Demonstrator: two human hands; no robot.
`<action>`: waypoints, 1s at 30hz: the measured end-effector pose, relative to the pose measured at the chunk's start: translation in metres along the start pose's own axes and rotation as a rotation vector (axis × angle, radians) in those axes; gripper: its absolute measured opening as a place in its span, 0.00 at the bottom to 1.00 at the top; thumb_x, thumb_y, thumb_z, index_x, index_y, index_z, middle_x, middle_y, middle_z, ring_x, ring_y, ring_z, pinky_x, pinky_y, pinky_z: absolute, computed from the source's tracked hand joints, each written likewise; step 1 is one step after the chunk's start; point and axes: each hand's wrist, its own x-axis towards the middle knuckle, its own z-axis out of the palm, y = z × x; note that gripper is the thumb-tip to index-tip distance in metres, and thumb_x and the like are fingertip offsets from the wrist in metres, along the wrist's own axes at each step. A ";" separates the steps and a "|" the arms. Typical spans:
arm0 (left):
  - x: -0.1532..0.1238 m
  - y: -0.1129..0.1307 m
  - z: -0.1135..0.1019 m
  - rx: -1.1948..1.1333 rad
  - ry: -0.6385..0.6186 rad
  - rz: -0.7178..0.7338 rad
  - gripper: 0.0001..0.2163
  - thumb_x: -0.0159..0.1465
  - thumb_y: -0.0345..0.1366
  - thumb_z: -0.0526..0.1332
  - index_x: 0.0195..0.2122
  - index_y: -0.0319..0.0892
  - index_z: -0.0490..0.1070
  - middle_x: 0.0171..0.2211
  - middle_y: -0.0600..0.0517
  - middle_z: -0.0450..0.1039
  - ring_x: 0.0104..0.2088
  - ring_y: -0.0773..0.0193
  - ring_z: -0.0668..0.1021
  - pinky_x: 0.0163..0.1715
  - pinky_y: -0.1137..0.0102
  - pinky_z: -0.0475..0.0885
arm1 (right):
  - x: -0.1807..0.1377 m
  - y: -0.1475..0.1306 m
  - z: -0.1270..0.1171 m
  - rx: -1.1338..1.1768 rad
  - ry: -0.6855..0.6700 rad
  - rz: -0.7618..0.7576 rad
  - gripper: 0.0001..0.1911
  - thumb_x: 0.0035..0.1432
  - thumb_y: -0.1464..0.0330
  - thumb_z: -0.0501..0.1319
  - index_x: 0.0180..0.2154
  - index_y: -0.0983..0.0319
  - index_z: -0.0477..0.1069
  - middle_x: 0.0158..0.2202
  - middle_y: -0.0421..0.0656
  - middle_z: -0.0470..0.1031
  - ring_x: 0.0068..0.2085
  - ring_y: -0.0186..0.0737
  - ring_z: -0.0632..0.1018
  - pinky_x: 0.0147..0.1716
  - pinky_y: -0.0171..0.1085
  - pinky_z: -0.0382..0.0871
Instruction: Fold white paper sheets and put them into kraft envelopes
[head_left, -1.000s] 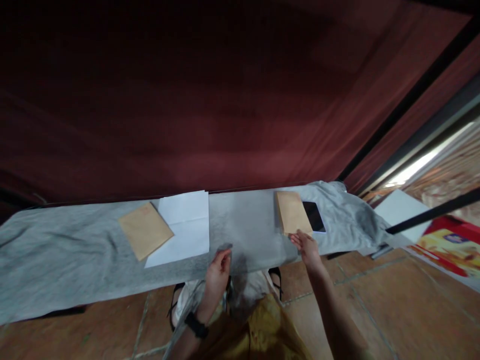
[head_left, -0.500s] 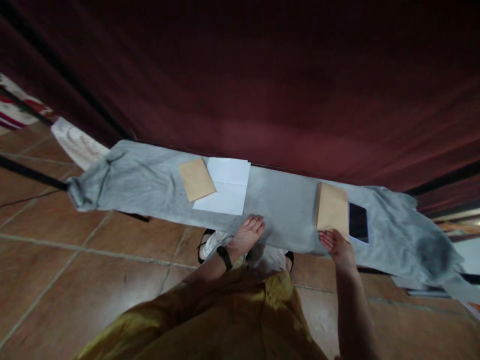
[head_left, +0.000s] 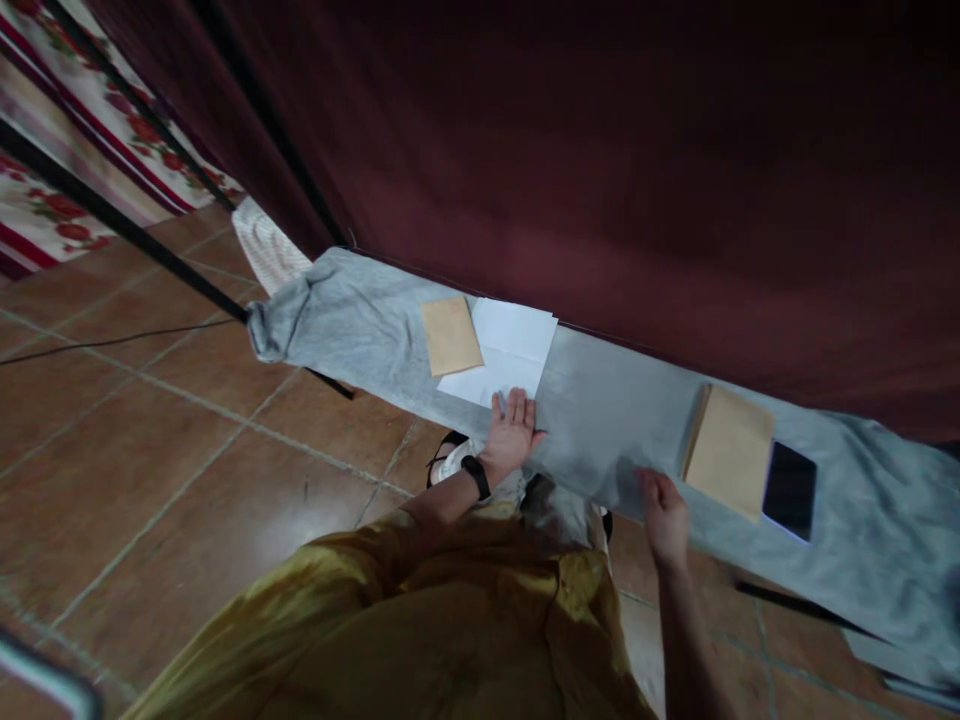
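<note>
My left hand (head_left: 512,435), with a black band on its wrist, lies open, fingers apart, over the near edge of the white paper sheets (head_left: 517,340). A brown paper envelope (head_left: 451,336) overlaps the left side of those sheets. My right hand (head_left: 664,515) is closed with its fingers curled in, over the near edge of the grey cloth (head_left: 600,410). Nothing shows sticking out of it. Right of that hand lies a stack of brown envelopes (head_left: 729,450), apart from the fingers.
A dark phone (head_left: 790,490) lies flat just right of the stack. The cloth covers a long narrow bench against a dark red curtain (head_left: 562,180). Black poles (head_left: 150,240) stand at the left, with a cable (head_left: 120,340) on the tiled floor.
My left hand has moved up onto the paper's near edge and spread its fingers. My right hand has left the envelope stack, moved left and curled up. The view has turned.
</note>
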 end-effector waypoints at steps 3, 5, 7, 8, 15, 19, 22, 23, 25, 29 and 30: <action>0.001 -0.003 0.005 -0.010 -0.074 -0.056 0.24 0.73 0.41 0.48 0.67 0.33 0.59 0.67 0.30 0.57 0.68 0.41 0.62 0.63 0.40 0.58 | -0.001 -0.004 0.006 -0.194 -0.008 -0.111 0.31 0.64 0.47 0.50 0.44 0.65 0.78 0.44 0.55 0.79 0.42 0.50 0.77 0.44 0.45 0.68; 0.001 -0.002 0.005 -0.009 -0.085 -0.049 0.22 0.73 0.34 0.48 0.66 0.37 0.60 0.67 0.31 0.59 0.67 0.43 0.64 0.62 0.42 0.61 | -0.001 -0.003 0.007 -0.248 -0.002 -0.152 0.31 0.65 0.47 0.48 0.44 0.65 0.78 0.43 0.55 0.79 0.40 0.49 0.77 0.42 0.44 0.68; 0.002 0.001 0.003 -0.003 -0.088 -0.038 0.22 0.70 0.27 0.48 0.65 0.37 0.61 0.65 0.31 0.61 0.66 0.44 0.66 0.60 0.42 0.63 | -0.001 -0.003 0.006 -0.254 0.001 -0.184 0.31 0.66 0.47 0.47 0.44 0.64 0.77 0.43 0.55 0.78 0.40 0.48 0.76 0.41 0.44 0.68; 0.003 0.002 0.001 -0.001 -0.091 -0.032 0.23 0.69 0.24 0.48 0.64 0.36 0.61 0.65 0.30 0.62 0.65 0.44 0.67 0.59 0.43 0.64 | -0.001 -0.003 0.006 -0.250 0.000 -0.199 0.31 0.66 0.48 0.47 0.44 0.64 0.77 0.42 0.54 0.78 0.40 0.48 0.76 0.41 0.44 0.68; 0.013 -0.005 -0.015 -0.055 -0.156 -0.009 0.16 0.67 0.21 0.52 0.54 0.33 0.69 0.55 0.32 0.71 0.57 0.51 0.75 0.50 0.58 0.73 | -0.005 -0.006 0.008 -0.288 0.004 -0.198 0.30 0.66 0.49 0.47 0.45 0.64 0.77 0.43 0.54 0.77 0.39 0.48 0.76 0.41 0.45 0.68; 0.014 -0.019 -0.028 -0.070 -0.129 -0.019 0.14 0.68 0.24 0.53 0.53 0.36 0.68 0.46 0.40 0.75 0.47 0.57 0.79 0.44 0.65 0.75 | -0.005 -0.006 0.010 -0.273 -0.001 -0.161 0.29 0.65 0.50 0.48 0.45 0.63 0.77 0.44 0.54 0.77 0.39 0.48 0.76 0.41 0.45 0.69; 0.011 -0.012 -0.036 -0.092 -0.042 0.013 0.14 0.69 0.27 0.53 0.55 0.37 0.67 0.46 0.42 0.75 0.46 0.56 0.78 0.45 0.63 0.74 | -0.003 -0.010 0.013 -0.164 0.009 -0.114 0.28 0.63 0.49 0.50 0.44 0.63 0.77 0.44 0.55 0.79 0.42 0.50 0.78 0.44 0.47 0.70; 0.008 -0.005 -0.038 -0.105 -0.003 0.050 0.14 0.69 0.27 0.54 0.54 0.37 0.67 0.46 0.42 0.75 0.47 0.56 0.78 0.45 0.63 0.74 | -0.002 -0.013 0.016 -0.104 0.010 -0.091 0.28 0.62 0.49 0.52 0.43 0.63 0.77 0.44 0.54 0.79 0.43 0.50 0.78 0.45 0.48 0.70; 0.002 0.018 -0.039 -0.122 0.056 0.156 0.14 0.68 0.27 0.55 0.54 0.36 0.68 0.47 0.42 0.75 0.48 0.55 0.77 0.47 0.62 0.73 | 0.001 -0.022 0.023 0.061 -0.015 -0.018 0.28 0.60 0.48 0.54 0.43 0.63 0.77 0.43 0.53 0.80 0.41 0.50 0.79 0.44 0.47 0.72; -0.013 0.073 -0.034 -0.171 0.084 0.350 0.11 0.68 0.29 0.55 0.50 0.36 0.70 0.47 0.41 0.75 0.46 0.55 0.78 0.46 0.61 0.73 | 0.007 -0.042 0.041 0.405 -0.118 0.198 0.29 0.57 0.45 0.58 0.44 0.62 0.76 0.40 0.50 0.81 0.37 0.47 0.80 0.35 0.42 0.76; -0.017 0.085 -0.032 -0.184 0.088 0.378 0.11 0.68 0.29 0.55 0.50 0.36 0.71 0.47 0.41 0.75 0.45 0.55 0.78 0.45 0.62 0.73 | 0.009 -0.045 0.044 0.441 -0.123 0.226 0.28 0.55 0.45 0.60 0.44 0.62 0.76 0.40 0.49 0.82 0.37 0.46 0.80 0.35 0.41 0.76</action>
